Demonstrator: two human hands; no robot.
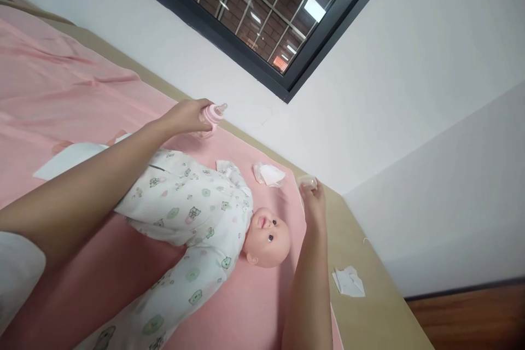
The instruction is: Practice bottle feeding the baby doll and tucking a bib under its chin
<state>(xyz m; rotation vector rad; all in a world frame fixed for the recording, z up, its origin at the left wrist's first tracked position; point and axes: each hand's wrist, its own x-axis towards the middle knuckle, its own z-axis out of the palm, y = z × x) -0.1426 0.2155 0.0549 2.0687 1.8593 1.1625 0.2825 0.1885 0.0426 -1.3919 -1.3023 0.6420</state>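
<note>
A pink-collared baby bottle (212,115) with a clear nipple is gripped in my left hand (184,116), tilted, above the pink sheet (36,120). My right hand (315,203) pinches a clear bottle cap (307,181) close to the sheet's far right corner. Between my arms a baby doll (270,240) lies on its back, its head toward my right hand. It wears a white outfit (197,202) with small printed animals. My left forearm crosses over the doll's lower body and hides part of it.
A small pack of white tissues (269,174) rests beside the doll's head. A crumpled white tissue (348,282) lies on the tan surface (369,317) at right. Behind stand a white wall (328,120) and a dark-framed window (283,85).
</note>
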